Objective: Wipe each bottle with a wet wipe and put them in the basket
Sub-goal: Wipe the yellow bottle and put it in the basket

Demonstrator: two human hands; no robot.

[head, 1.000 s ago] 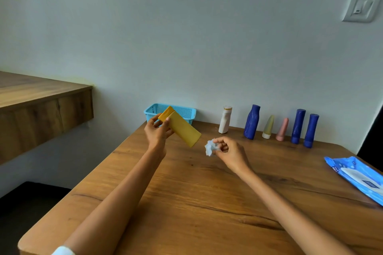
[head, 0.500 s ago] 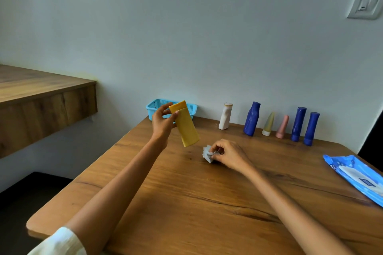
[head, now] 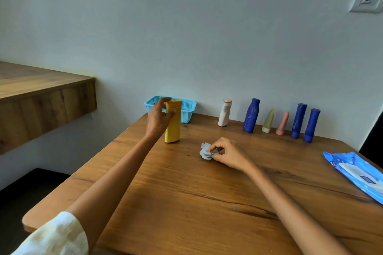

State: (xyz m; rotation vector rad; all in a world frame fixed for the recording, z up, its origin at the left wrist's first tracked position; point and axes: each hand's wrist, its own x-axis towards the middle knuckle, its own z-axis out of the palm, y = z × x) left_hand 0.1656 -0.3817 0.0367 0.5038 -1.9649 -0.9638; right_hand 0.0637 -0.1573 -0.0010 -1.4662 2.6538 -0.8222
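Yellow plastic bottle stands upright on the wooden tabletop, frame centre.
Left hand fingers curl around it before the blue mesh basket; right hand pinches a crumpled wet wipe.

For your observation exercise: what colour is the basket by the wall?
Light blue; the basket shows in the head view.

A mustard-yellow bottle stood before a light-blue mesh-patterned basket. Along the pale wall were a white bottle with a gold-ringed cap, three deep-blue bottles, a pale yellow tube and a pink one. The wipe was pale grey-blue, the wipes pack bright blue and white, the table warm brown woodgrain.
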